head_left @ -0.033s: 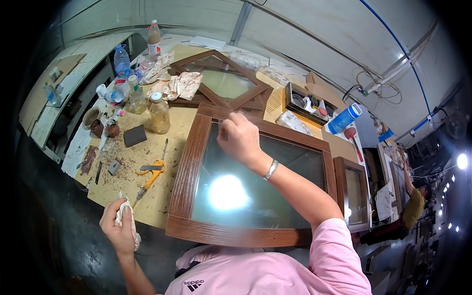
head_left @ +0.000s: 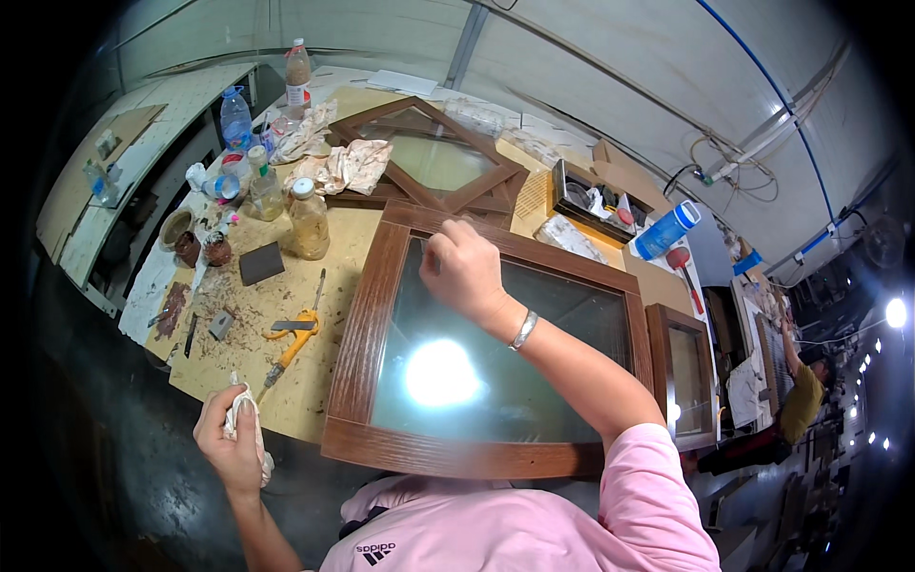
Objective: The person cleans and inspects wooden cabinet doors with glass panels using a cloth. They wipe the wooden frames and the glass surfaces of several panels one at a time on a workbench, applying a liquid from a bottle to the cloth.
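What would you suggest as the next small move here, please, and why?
Probably bring the left hand with its white rag up to the top left corner of the glazed wooden frame. The right hand already rests at that corner, on the glass beside the rail, while the rag is held off the bench, idle.

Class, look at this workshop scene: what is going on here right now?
A person in a pink shirt leans over a brown wooden glazed frame lying flat on a workbench. The right hand rests at the frame's upper inner edge, fingers curled against the glass. The left hand holds a crumpled white cloth off the bench's near edge. A second frame, jars, bottles and a yellow-handled tool sit on the bench.
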A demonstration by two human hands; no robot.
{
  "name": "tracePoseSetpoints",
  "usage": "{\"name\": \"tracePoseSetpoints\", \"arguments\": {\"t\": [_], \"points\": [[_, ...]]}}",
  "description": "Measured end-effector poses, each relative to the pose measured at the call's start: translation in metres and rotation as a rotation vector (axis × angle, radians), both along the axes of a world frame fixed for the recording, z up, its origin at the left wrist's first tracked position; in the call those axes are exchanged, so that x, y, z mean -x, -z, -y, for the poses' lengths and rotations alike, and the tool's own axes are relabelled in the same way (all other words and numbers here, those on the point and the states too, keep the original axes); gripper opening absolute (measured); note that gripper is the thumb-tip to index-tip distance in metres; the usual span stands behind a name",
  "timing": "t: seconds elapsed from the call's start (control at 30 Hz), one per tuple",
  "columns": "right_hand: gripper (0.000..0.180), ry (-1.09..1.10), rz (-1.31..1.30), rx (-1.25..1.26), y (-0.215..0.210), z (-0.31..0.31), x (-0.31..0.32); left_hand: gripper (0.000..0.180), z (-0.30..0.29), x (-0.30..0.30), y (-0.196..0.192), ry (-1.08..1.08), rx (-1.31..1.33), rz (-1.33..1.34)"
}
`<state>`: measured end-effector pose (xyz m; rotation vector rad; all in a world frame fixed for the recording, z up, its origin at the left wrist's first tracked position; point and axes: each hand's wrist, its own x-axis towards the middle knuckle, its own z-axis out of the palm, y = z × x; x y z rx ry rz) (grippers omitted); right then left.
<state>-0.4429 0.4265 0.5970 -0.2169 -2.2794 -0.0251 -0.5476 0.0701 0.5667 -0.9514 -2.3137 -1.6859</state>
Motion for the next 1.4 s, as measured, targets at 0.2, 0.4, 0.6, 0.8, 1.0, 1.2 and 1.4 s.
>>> {"name": "tracePoseSetpoints", "arguments": {"t": [0.2,0.4,0.6,0.8,1.0,1.2,1.4], "points": [[0.013,-0.044,0.056,-0.031,0.008,0.009,0.003,0.013,0.002,-0.001,0.004,0.01,-0.002,0.022],[0.012,-0.054,0.101,-0.001,0.011,0.013,0.003,0.013,0.003,-0.004,0.005,0.031,0.011,0.024],[0.008,-0.062,0.156,0.102,0.009,0.015,0.003,0.013,0.004,-0.005,0.005,0.033,-0.009,0.01],[0.007,-0.028,0.189,0.22,0.005,0.018,0.003,0.013,0.008,-0.005,0.008,0.027,-0.005,0.016],[0.009,0.06,0.104,0.527,0.013,0.011,0.005,0.013,0.01,-0.006,0.009,0.032,-0.004,0.014],[0.009,0.072,0.076,0.685,0.009,0.007,0.007,0.013,0.011,-0.007,0.015,0.031,-0.017,0.034],[0.008,0.057,0.108,0.992,0.0,0.001,0.011,0.013,0.011,-0.007,0.019,0.043,-0.01,0.036]]}}
